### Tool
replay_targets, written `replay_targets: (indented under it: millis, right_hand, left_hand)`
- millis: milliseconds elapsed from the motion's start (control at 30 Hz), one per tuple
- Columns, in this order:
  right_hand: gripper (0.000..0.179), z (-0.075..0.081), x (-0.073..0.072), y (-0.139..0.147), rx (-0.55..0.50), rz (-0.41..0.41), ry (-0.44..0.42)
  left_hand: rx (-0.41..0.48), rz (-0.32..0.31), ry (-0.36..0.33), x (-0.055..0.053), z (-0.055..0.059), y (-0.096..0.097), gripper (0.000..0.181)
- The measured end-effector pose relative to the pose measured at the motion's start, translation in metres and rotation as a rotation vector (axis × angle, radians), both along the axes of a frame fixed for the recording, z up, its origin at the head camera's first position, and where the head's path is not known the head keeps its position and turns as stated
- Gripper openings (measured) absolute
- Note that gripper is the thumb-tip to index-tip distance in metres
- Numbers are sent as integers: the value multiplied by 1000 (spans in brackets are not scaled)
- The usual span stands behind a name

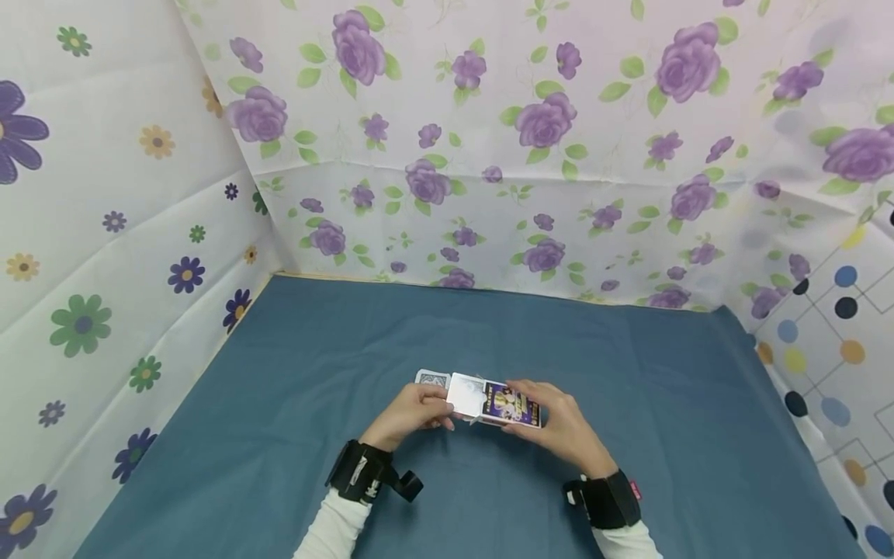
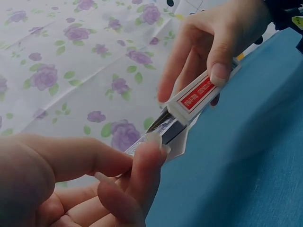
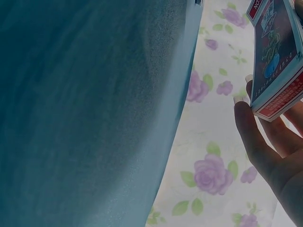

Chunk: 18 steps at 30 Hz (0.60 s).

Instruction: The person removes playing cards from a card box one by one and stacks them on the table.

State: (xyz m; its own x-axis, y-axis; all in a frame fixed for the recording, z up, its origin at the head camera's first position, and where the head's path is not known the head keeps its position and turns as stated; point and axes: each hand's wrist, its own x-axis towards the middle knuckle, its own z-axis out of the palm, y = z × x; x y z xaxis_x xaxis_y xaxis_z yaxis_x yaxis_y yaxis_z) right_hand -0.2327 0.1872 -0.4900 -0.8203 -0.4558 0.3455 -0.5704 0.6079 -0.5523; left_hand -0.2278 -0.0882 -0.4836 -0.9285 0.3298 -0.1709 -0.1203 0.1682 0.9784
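Note:
My right hand [image 1: 559, 419] grips a playing card box [image 1: 513, 404] by its far end, thumb on one side and fingers on the other. The box has a dark purple picture front and, in the left wrist view, a white narrow side with a red label. A stack of playing cards [image 2: 169, 128] sticks part way out of the box's open end, beside a white flap [image 2: 179, 144]. My left hand [image 1: 417, 409] pinches the outer end of the cards between thumb and fingers. A card with a patterned back [image 1: 433, 378] shows just behind the left fingers.
A blue cloth [image 1: 335, 341] covers the table under both hands. Flowered sheets [image 1: 489, 147] hang at the back and left, and a dotted sheet [image 1: 831, 373] hangs at the right. Black straps [image 1: 363, 472] are round both wrists.

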Motion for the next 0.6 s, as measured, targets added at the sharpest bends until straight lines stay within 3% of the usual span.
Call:
replay_targets:
  millis: [267, 600]
  right_hand:
    - [66, 2, 0, 0, -7, 2, 3]
    - [66, 0, 0, 1, -6, -6, 18]
  left_hand:
    - [37, 68, 16, 1, 3, -8, 36]
    - [73, 167, -37, 3, 5, -8, 36]
